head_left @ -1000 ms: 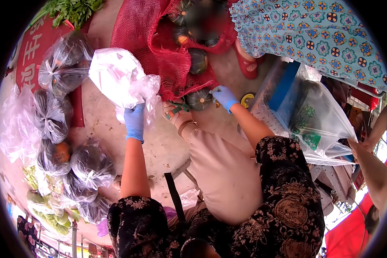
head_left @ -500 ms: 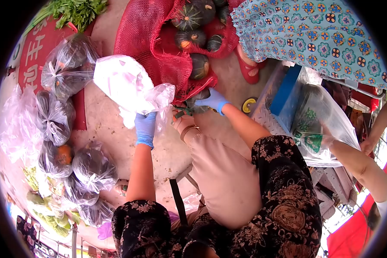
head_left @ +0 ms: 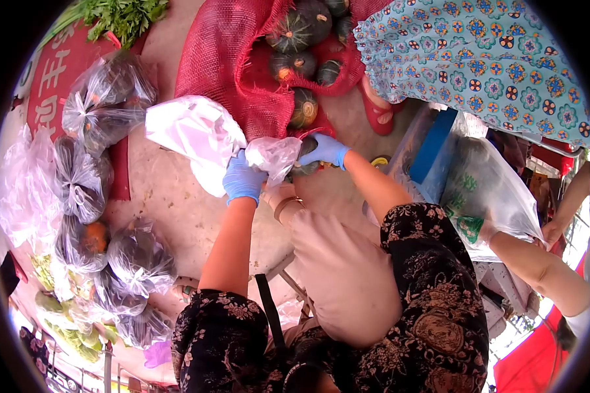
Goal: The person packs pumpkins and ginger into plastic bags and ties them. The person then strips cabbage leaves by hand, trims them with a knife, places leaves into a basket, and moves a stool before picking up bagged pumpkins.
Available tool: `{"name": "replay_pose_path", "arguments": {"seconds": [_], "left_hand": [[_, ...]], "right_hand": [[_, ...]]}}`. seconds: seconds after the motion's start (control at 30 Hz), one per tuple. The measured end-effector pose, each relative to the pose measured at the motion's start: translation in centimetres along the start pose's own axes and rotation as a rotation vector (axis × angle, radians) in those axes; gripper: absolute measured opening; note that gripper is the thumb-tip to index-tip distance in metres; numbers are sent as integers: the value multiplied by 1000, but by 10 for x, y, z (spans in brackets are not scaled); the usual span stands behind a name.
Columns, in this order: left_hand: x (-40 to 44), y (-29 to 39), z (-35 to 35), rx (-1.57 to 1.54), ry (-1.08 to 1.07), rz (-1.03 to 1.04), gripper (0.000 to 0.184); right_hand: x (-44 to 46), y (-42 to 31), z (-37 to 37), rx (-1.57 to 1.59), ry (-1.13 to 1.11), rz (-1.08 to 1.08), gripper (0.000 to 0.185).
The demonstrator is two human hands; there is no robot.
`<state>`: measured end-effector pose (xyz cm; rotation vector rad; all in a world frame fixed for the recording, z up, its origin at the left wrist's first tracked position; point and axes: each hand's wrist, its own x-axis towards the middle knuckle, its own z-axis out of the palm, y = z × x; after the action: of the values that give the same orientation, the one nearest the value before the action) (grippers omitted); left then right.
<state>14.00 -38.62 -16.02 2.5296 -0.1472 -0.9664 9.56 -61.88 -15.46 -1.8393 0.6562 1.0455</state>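
Observation:
My left hand (head_left: 244, 178), in a blue glove, is closed on a white plastic bag (head_left: 196, 134). The bag hangs out to the left, and its crumpled translucent mouth (head_left: 274, 157) extends toward my right hand. My gloved right hand (head_left: 328, 153) grips a small dark green pumpkin (head_left: 305, 168) just beside that mouth; the bag and fingers partly hide it. Ahead of both hands lies a red mesh sack (head_left: 210, 56), torn open, with several dark green pumpkins (head_left: 292, 33) in it. A pumpkin with an orange patch (head_left: 304, 109) rests at the sack's near edge.
Several bagged pumpkins (head_left: 137, 255) line the left side, near a red banner (head_left: 49, 82) and leafy greens (head_left: 124, 23). A person in a patterned skirt (head_left: 478, 59) and red sandal (head_left: 377, 116) is at upper right. Another person's arm (head_left: 537, 262) reaches toward a clear bag (head_left: 488, 187) near a blue panel (head_left: 432, 147).
My left hand has moved right and slightly up with the white bag, bringing its mouth close to the pumpkin. My right hand still holds the pumpkin and has shifted slightly right.

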Motion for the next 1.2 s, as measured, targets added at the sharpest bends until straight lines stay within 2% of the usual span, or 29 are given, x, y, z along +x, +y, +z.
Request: {"name": "replay_pose_path", "arguments": {"seconds": [0.07,0.1,0.2,0.23,0.33,0.4,0.47,0.53,0.6,0.63,0.73,0.77,0.87,0.93,1.0,1.07,1.1,1.2], "left_hand": [[3,-15,5,-10,-142,-106,60],[3,-22,12,-89,-50,-63,51],[12,-53,35,-121,-95,-142,49],[11,-56,30,-185,-48,-199,48],[-5,-69,18,-421,58,-313,45],[-8,-88,21,-641,93,-318,44],[-15,-90,16,-728,124,-270,41],[-17,-92,18,-854,181,-190,37],[-23,-72,-1,-921,112,-235,40],[-24,-64,-7,-957,74,-258,42],[-16,-60,6,-1105,125,-119,43],[-13,-59,8,-1169,126,-172,43],[-1,-60,6,-1401,151,-318,42],[6,-63,-1,-1599,179,-391,41],[21,-96,17,-1734,102,-417,40],[27,-107,22,-1906,23,-487,39],[22,-103,17,-1909,16,-510,39],[17,-107,29,-1836,-39,-530,39]], "right_hand": [[-9,10,-6,187,-13,-35,85],[-9,18,-10,169,-28,-31,81],[-36,-12,-30,496,-126,-153,73],[-47,-32,-39,566,-108,-197,66],[-37,-61,-58,805,-67,-338,60],[-7,-81,-70,825,46,-370,61],[29,-102,-65,844,287,-542,63],[59,-109,-58,658,426,-493,74],[82,-106,-44,368,567,-435,80],[95,-101,-34,325,596,-383,86],[67,-121,-19,-83,663,-326,68],[62,-121,-14,-141,805,-483,46],[10,-121,-18,-65,624,-526,29],[-2,-88,-15,-166,402,-379,28],[-17,-67,-13,-381,41,-33,28],[6,-19,10,-677,100,-42,29],[15,7,25,-536,308,-161,29],[30,-3,42,-140,223,-60,32]]}}
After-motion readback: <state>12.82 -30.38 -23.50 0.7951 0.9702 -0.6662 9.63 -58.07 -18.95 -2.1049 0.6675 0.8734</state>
